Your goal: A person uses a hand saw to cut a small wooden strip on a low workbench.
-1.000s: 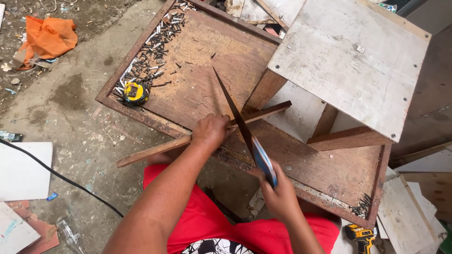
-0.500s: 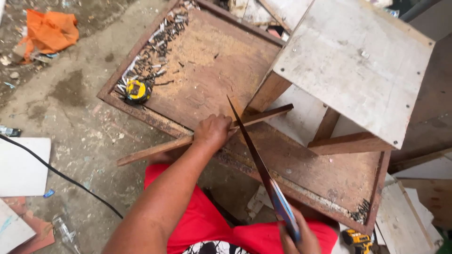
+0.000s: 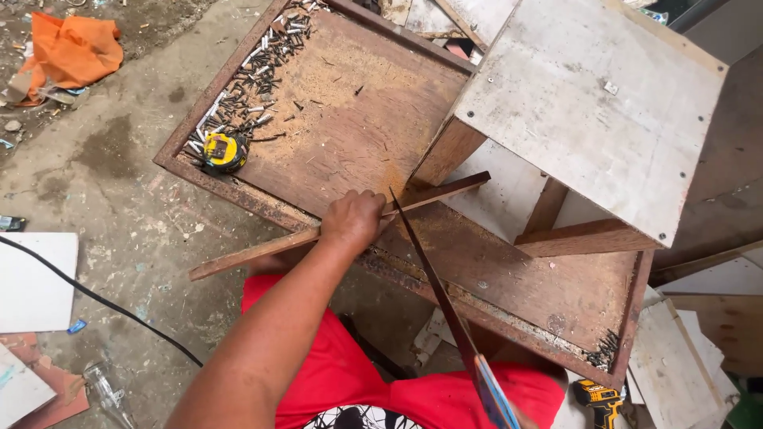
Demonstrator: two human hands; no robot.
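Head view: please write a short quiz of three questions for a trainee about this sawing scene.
1. True or false: the left hand presses the wooden strip onto the tray's rim.
2. Which tool crosses the strip? A) handsaw B) hammer C) chisel
3. What yellow object lies in the tray beside the nails?

Key: 1 true; 2 A, the handsaw; 3 the tape measure.

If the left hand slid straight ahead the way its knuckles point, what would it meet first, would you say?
Probably the handsaw blade, which crosses the wooden strip just beyond the left hand. Past that stands the wooden stool's leg, though depth is hard to judge.
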